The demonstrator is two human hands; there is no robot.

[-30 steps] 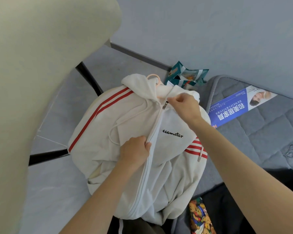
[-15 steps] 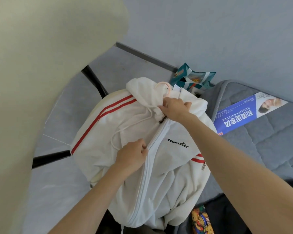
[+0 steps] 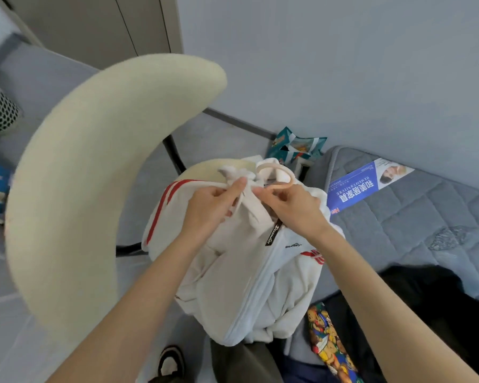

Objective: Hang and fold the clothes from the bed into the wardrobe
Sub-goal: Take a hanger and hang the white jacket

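A white zip hoodie [image 3: 241,272] with red stripes hangs in front of me on a pink hanger [image 3: 277,175], whose hook rises above the collar. My left hand [image 3: 213,208] pinches the hood fabric and drawstring at the neck. My right hand [image 3: 291,208] grips the collar at the base of the hanger hook, just above the zip pull. The zip is closed up the front. Dark clothes [image 3: 437,299] and a bear-print garment [image 3: 329,341] lie on the grey bed [image 3: 415,217] at the right. The wardrobe doors [image 3: 108,26] show at the top left.
A cream curved chair back [image 3: 80,189] fills the left side, close to the hoodie. A blue leaflet [image 3: 362,186] lies on the mattress and teal snack packets [image 3: 296,147] sit by the wall. A slippered foot [image 3: 172,363] is on the grey floor below.
My left hand has let go of the zip's lower part and moved up to the hood. The right hand stays at the collar by the hanger hook. The view has tilted up.
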